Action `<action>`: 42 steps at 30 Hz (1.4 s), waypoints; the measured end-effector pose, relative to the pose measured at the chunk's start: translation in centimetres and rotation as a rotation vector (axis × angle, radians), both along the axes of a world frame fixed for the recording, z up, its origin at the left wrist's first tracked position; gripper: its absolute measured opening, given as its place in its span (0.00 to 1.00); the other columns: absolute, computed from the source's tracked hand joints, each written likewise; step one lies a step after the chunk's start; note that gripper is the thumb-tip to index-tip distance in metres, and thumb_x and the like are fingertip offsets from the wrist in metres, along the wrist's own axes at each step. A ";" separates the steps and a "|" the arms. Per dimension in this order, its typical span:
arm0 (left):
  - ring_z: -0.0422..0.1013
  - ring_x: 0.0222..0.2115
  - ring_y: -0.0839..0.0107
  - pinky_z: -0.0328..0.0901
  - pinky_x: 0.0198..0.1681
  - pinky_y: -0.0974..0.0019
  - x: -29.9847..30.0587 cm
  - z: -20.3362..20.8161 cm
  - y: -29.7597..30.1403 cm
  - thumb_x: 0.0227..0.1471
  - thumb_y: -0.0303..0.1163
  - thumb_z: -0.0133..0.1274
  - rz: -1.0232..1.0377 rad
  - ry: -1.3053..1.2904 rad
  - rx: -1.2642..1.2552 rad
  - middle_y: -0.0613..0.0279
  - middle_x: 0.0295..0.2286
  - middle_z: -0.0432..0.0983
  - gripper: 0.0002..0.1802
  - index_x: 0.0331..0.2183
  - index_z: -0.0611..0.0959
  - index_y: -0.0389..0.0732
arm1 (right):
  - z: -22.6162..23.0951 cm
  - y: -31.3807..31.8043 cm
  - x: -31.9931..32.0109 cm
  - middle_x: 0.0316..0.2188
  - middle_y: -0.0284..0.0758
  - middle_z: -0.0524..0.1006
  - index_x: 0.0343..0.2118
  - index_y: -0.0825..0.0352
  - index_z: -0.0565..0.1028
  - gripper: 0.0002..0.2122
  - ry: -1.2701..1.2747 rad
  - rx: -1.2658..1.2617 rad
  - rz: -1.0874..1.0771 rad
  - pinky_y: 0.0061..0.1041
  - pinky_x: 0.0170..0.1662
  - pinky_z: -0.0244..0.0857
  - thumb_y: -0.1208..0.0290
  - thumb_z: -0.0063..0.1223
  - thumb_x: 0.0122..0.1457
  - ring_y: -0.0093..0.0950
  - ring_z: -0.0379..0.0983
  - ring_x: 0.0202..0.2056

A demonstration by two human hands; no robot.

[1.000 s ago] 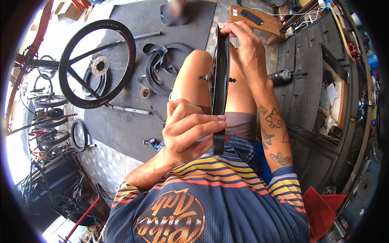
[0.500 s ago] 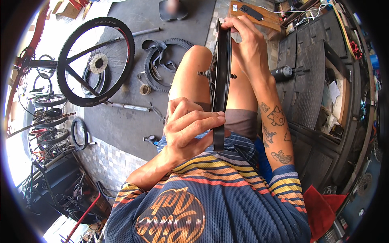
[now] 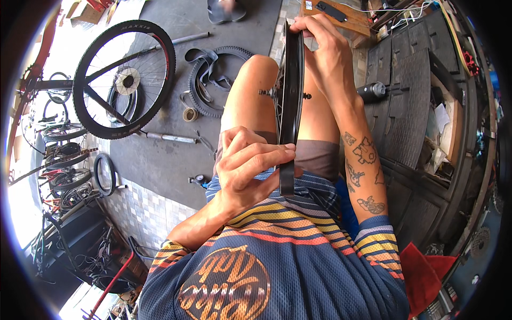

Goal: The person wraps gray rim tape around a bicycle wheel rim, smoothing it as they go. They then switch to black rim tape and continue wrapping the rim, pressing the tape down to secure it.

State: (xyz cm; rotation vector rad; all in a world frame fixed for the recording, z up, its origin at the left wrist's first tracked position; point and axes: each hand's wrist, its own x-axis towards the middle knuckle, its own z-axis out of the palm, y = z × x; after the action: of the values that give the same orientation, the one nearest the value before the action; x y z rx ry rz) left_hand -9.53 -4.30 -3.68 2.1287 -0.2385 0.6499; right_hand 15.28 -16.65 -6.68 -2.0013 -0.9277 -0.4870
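Observation:
A bare black bicycle wheel (image 3: 291, 114) stands edge-on between my thighs, with no tyre on its rim. Its hub axle (image 3: 266, 93) pokes out on both sides, and some spokes show to the left. My left hand (image 3: 250, 168) grips the near part of the rim, fingertips laid across its outer face and the thumb hidden. Below those fingers a flat black band (image 3: 287, 181) continues down to my shirt; whether it is rim or strip I cannot tell. At the far top of the rim, my right hand (image 3: 325, 45) is closed on it, fingers bent over the edge.
On the dark mat to the left lie a loose tyre (image 3: 196, 90) with an inner tube (image 3: 205, 61) and a tape roll (image 3: 190, 114). A bike's mounted wheel (image 3: 122, 80) stands further left. Black drawers (image 3: 394, 106), a bottle (image 3: 372, 92) and a wooden stool (image 3: 341, 21) are at right.
The wheel and both hands keep nearly the same place. The whole view has shifted very slightly; my grip on the rim looks the same.

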 end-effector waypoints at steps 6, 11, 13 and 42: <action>0.79 0.36 0.72 0.64 0.49 0.63 0.0 -0.2 -0.3 0.39 0.35 0.82 0.015 0.013 -0.017 0.74 0.41 0.92 0.27 0.45 0.94 0.48 | -0.2 0.0 0.2 0.41 0.32 0.82 0.45 0.59 0.81 0.16 -0.016 0.009 0.001 0.35 0.43 0.80 0.86 0.64 0.57 0.34 0.86 0.41; 0.79 0.36 0.72 0.64 0.49 0.63 0.0 -0.3 -0.3 0.38 0.35 0.83 0.019 0.026 -0.023 0.75 0.40 0.92 0.27 0.45 0.94 0.49 | -0.1 -0.3 0.0 0.44 0.34 0.84 0.45 0.64 0.83 0.12 0.026 -0.018 -0.008 0.31 0.48 0.80 0.80 0.70 0.59 0.33 0.86 0.42; 0.79 0.35 0.71 0.64 0.48 0.63 0.1 -0.3 -0.3 0.38 0.35 0.83 0.010 0.022 -0.022 0.71 0.40 0.92 0.26 0.44 0.94 0.46 | 0.2 -0.4 0.0 0.45 0.35 0.85 0.46 0.67 0.85 0.11 0.051 -0.029 -0.010 0.29 0.50 0.80 0.77 0.72 0.61 0.32 0.86 0.43; 0.82 0.28 0.81 0.76 0.34 0.70 13.2 3.1 2.0 0.58 0.29 0.74 0.061 0.076 -0.227 0.62 0.31 0.91 0.12 0.43 0.94 0.37 | -3.8 -4.1 -3.3 0.39 0.44 0.88 0.61 0.74 0.77 0.34 0.188 -0.151 0.103 0.38 0.46 0.83 0.54 0.75 0.59 0.39 0.88 0.42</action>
State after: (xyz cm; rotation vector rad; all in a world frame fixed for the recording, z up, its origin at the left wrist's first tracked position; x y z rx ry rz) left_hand 3.63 -2.26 -0.62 1.9433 -0.0554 0.6002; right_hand 12.02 -20.79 -10.50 -2.0809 -0.9676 -0.1728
